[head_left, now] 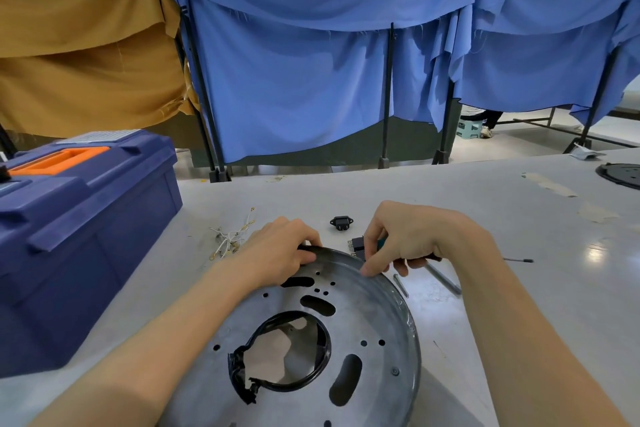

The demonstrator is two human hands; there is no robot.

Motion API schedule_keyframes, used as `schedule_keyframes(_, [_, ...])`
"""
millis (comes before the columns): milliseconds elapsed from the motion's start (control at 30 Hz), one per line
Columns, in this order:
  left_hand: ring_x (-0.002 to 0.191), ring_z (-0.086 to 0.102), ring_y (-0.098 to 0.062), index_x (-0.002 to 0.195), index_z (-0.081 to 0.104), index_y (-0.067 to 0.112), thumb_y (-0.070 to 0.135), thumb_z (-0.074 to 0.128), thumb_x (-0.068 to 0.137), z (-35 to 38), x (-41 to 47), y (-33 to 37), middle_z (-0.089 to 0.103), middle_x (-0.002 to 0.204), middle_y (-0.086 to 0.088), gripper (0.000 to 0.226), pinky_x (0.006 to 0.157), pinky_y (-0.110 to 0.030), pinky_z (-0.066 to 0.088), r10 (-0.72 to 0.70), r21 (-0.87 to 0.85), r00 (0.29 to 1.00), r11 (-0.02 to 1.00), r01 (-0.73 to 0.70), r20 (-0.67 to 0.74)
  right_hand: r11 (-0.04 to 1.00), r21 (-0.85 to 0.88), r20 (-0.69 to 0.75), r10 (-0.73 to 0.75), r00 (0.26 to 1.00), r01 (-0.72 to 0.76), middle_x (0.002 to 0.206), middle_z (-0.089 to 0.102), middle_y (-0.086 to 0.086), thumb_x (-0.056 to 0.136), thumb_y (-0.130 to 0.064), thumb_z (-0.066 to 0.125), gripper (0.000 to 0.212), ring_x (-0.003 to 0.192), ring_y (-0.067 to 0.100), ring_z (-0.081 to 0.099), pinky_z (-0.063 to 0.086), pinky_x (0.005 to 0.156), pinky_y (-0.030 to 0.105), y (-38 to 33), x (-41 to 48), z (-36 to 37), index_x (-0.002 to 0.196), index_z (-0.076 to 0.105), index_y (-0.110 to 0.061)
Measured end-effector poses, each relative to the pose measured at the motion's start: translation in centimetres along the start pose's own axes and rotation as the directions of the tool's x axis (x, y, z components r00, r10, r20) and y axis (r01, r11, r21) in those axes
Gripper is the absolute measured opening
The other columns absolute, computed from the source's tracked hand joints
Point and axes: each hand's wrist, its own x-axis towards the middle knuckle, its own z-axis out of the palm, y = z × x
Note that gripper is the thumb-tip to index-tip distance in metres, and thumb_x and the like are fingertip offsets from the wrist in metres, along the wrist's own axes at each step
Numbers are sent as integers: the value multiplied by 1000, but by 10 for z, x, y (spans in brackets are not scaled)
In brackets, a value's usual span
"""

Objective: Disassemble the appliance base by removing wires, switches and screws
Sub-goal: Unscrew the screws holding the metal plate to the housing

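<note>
The appliance base (pixel 367 319), a round metal plate, lies on the surface (pixel 485 204) straight in front of the person, its far rim held by both hands. The left hand (pixel 280 253) curls its fingers (pixel 301 236) over the rim, while the right hand (pixel 408 239) wraps a dark-handled tool (pixel 424 257), probably a screwdriver, with 1 fingertip touching the rim. The 1 screw (pixel 394 371) I can make out sits on the plate's near right, back toward the person from the right fingers, so that hand looks nearer.
</note>
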Motion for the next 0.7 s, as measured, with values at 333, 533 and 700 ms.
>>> schedule_keyframes(333, [93, 57, -34, 85, 50, 11, 9, 52, 90, -20, -5, -6, 51, 93, -6, 6, 89, -42, 50, -201, 140, 968, 974, 180, 151, 997, -24, -214, -71, 974, 67, 49, 60, -5, 75, -43, 81, 35, 50, 14, 55, 42, 51, 24, 3, 11, 5, 68, 70, -11])
schedule_keyframes(533, [123, 48, -28, 140, 42, 17, 14, 49, 96, -24, -6, -1, 45, 138, -9, 44, 104, -41, 41, -259, 257, 921, 948, 185, 290, 1000, -9, -20, 22, 1000, -22, 71, 69, 7, 71, -27, 85, 18, 54, 14, 59, 42, 50, 27, 13, -3, -7, 74, 76, -11])
schedule_keyframes(700, [115, 54, -28, 119, 61, 28, 34, 51, 100, -5, -2, 15, 63, 118, -5, 23, 96, -38, 43, 11, 3, 989, 1000, -12, 149, 1000, 1, -38, -28, 999, 28, 78, 70, 19, 77, -16, 78, 8, 58, 18, 58, 44, 59, 33, 7, 5, -1, 77, 75, -9])
